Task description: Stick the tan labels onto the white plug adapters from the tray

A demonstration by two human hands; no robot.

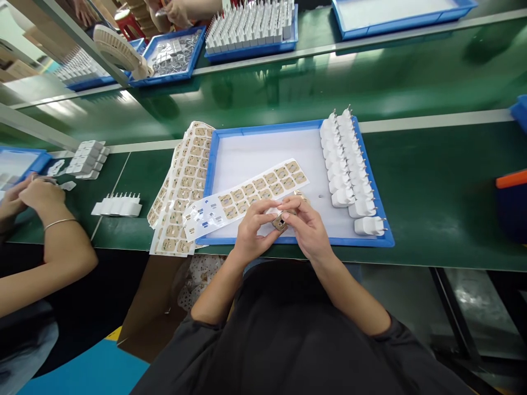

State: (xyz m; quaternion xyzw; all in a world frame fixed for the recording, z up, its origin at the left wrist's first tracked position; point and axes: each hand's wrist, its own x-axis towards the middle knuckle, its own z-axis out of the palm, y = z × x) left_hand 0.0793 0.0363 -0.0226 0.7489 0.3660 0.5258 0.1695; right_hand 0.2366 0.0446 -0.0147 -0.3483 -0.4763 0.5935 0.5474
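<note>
While the fingertips of both hands close around it, the small tan-faced piece with a dark slot sits between them, the left hand (253, 233) on one side and the right hand (308, 229) on the other. Its name for this text is the tan-faced piece (280, 222). It looks light and stiff, probably hard plastic under a thin facing (how far it extends beneath the fingers I cannot tell). A smooth shell could slip, so the side edges seem the best hold, with thumbs kept off the slot. Just beyond the left fingers lies the label sheet (263, 184), likely thin, floppy and easily creased, best lifted by its plain margin. Under the hands is the blue-rimmed tray (346, 241); well to the right of the right fingers stand the white plug blocks (362, 206), seemingly rigid, with prongs better left untouched.
</note>
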